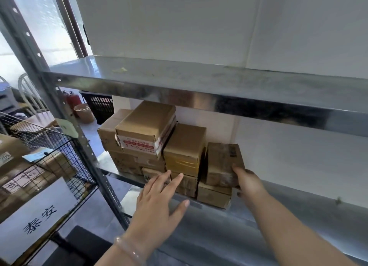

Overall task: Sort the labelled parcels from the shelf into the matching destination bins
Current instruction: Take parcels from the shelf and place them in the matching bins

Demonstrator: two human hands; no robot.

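Several brown cardboard parcels are stacked on the lower metal shelf (278, 206), at its left end. My right hand (248, 183) grips the right side of a worn brown parcel (222, 164) that stands tilted on top of a flat parcel (214, 196). My left hand (159, 202) hovers with straight, spread fingers just in front of the low parcels (187, 183) at the stack's front edge; whether the fingertips touch them I cannot tell. A parcel with a red-and-white printed label (145, 128) tops the stack, and a plain one (185, 148) stands beside it.
A wire-mesh bin (65, 156) at the left holds boxes and carries white paper signs with black characters (39, 218). The upper shelf (199, 80) juts out overhead. A grey upright post (87, 152) stands between bin and shelf. Behind are a black basket (99, 106) and chairs.
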